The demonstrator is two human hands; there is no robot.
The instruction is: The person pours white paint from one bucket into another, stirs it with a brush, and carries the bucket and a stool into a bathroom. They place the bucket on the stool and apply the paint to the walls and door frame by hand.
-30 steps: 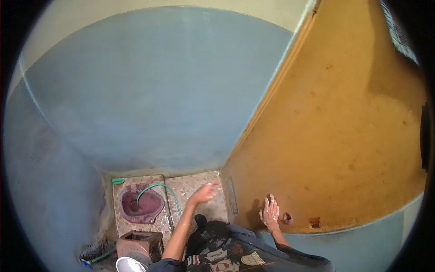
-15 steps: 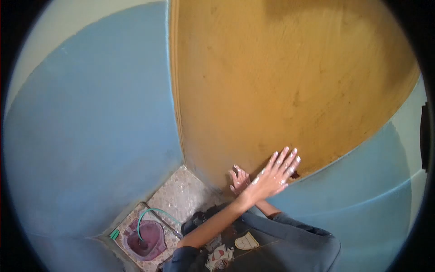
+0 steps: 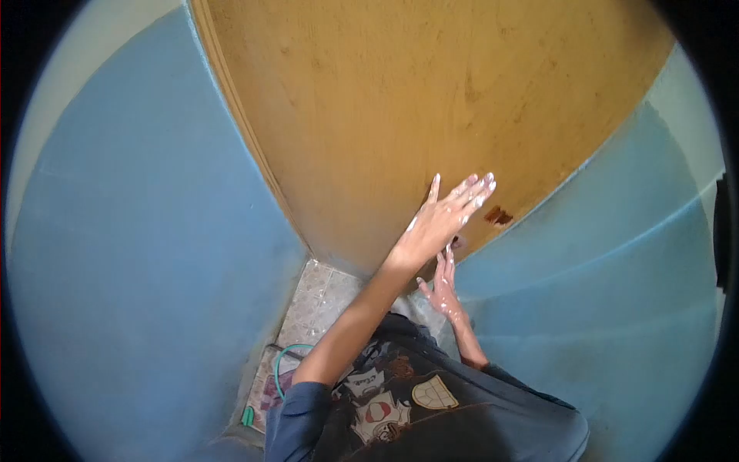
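**Both hands open at the ochre door**

Head view: the left hand [image 3: 445, 214] is raised on an outstretched bare arm, palm flat, fingers spread and pointing up and to the right, with whitish smears on the fingertips [image 3: 485, 183]. It grips nothing. The door [image 3: 400, 100] lies directly behind it; whether the palm touches cannot be told. Just below, the right hand [image 3: 441, 283] stands open with straight fingers close together, also empty, by the door's lower edge. A rust-brown notch [image 3: 499, 216] sits just right of the left hand's fingers, with the blue wall [image 3: 616, 292] beyond. The printed patches on the shirt [image 3: 400, 400] below the wrists are too small to read.
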